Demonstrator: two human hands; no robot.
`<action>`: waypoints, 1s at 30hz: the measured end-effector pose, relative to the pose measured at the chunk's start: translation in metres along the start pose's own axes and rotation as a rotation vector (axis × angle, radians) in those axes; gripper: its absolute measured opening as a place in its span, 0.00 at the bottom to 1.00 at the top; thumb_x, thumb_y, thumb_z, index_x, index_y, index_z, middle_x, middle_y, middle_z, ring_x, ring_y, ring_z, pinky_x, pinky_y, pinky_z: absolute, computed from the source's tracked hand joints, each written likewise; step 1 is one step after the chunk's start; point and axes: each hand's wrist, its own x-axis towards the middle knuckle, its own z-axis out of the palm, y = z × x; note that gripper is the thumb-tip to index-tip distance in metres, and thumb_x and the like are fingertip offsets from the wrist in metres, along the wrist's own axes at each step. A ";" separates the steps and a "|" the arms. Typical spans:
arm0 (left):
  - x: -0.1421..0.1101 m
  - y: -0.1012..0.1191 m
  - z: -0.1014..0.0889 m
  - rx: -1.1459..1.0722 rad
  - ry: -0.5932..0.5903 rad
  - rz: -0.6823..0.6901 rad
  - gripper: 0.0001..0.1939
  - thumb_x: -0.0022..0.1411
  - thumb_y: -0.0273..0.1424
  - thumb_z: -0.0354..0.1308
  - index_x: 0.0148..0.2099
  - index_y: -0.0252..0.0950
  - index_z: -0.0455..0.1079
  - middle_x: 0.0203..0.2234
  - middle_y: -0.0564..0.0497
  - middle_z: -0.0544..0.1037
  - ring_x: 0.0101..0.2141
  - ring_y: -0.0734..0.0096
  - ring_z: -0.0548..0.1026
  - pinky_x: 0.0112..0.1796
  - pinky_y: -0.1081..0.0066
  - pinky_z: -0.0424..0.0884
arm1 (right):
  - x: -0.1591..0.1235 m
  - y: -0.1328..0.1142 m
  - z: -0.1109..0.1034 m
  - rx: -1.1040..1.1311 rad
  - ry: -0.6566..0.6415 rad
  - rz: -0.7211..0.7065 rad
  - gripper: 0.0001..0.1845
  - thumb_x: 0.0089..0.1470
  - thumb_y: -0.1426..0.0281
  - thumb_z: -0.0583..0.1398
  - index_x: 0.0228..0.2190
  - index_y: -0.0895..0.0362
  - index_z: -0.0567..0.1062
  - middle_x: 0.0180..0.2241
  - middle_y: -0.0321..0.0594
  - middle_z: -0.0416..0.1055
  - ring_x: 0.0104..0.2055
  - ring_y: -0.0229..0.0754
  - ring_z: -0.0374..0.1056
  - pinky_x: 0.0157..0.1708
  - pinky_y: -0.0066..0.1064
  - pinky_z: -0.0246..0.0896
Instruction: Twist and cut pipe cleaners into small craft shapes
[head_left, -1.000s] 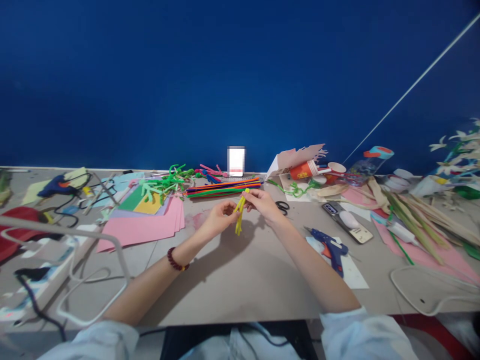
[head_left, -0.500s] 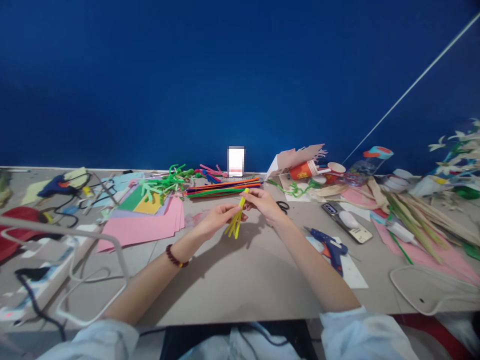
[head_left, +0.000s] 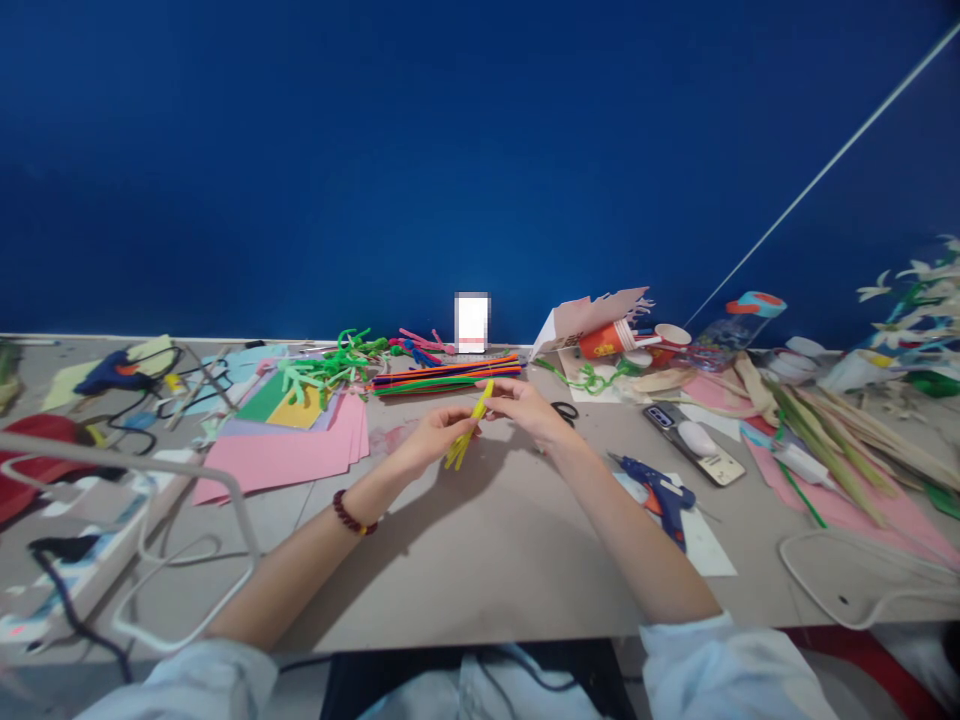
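Observation:
A small bunch of yellow pipe cleaners (head_left: 459,452) is held above the table, its lower ends fanned apart and its top pinched together. My left hand (head_left: 437,438), with a dark red bead bracelet at the wrist, closes thumb and fingers on the middle of the bunch. From the other side, my right hand (head_left: 521,405) pinches near its upper end; the exact fingertip contact is partly hidden. Just behind the hands lies a bundle of coloured pipe cleaners (head_left: 442,376) in orange, purple and green.
Pink paper sheets (head_left: 281,455) and green pipe-cleaner pieces (head_left: 337,360) lie on the left. To the right are black-handled scissors (head_left: 566,411), a blue glue gun (head_left: 660,492), and a phone (head_left: 712,465). A lit screen (head_left: 472,325) stands at the back. A power strip (head_left: 97,550) with cables sits front left.
The yellow bunch has tilted further to the right at its top, and its spread ends look closer together. My right fingers have shifted slightly on it; both arms stay nearly in place.

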 end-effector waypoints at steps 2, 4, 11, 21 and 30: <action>0.000 0.001 0.000 0.006 0.023 -0.011 0.16 0.49 0.42 0.63 0.36 0.35 0.74 0.27 0.49 0.76 0.28 0.72 0.73 0.31 0.73 0.67 | 0.001 0.001 0.000 -0.011 -0.001 -0.013 0.16 0.43 0.73 0.63 0.39 0.57 0.76 0.27 0.34 0.71 0.29 0.34 0.68 0.33 0.29 0.65; 0.000 0.002 0.001 0.018 0.034 -0.005 0.16 0.49 0.42 0.63 0.34 0.35 0.74 0.26 0.50 0.76 0.27 0.73 0.72 0.30 0.74 0.66 | 0.002 0.001 -0.001 -0.023 0.000 -0.029 0.17 0.43 0.73 0.63 0.39 0.57 0.76 0.27 0.35 0.71 0.28 0.34 0.68 0.30 0.28 0.64; -0.001 0.001 0.002 0.023 0.033 -0.016 0.14 0.48 0.41 0.63 0.32 0.35 0.74 0.25 0.51 0.76 0.25 0.75 0.70 0.29 0.74 0.66 | 0.000 -0.004 0.001 -0.061 0.000 -0.016 0.19 0.41 0.74 0.62 0.40 0.57 0.76 0.27 0.35 0.71 0.24 0.31 0.62 0.25 0.25 0.60; -0.001 -0.003 0.002 -0.055 -0.037 -0.054 0.18 0.54 0.44 0.59 0.38 0.33 0.73 0.29 0.46 0.79 0.32 0.67 0.76 0.34 0.70 0.69 | 0.002 0.001 -0.001 -0.164 -0.054 -0.080 0.22 0.42 0.74 0.61 0.43 0.56 0.75 0.26 0.34 0.70 0.24 0.32 0.62 0.24 0.25 0.58; 0.000 -0.005 0.001 -0.116 -0.067 -0.082 0.17 0.55 0.43 0.59 0.38 0.33 0.73 0.30 0.45 0.79 0.30 0.68 0.76 0.36 0.69 0.70 | 0.000 -0.002 -0.001 -0.188 -0.092 -0.127 0.20 0.44 0.75 0.60 0.43 0.56 0.75 0.28 0.35 0.70 0.28 0.34 0.62 0.26 0.26 0.59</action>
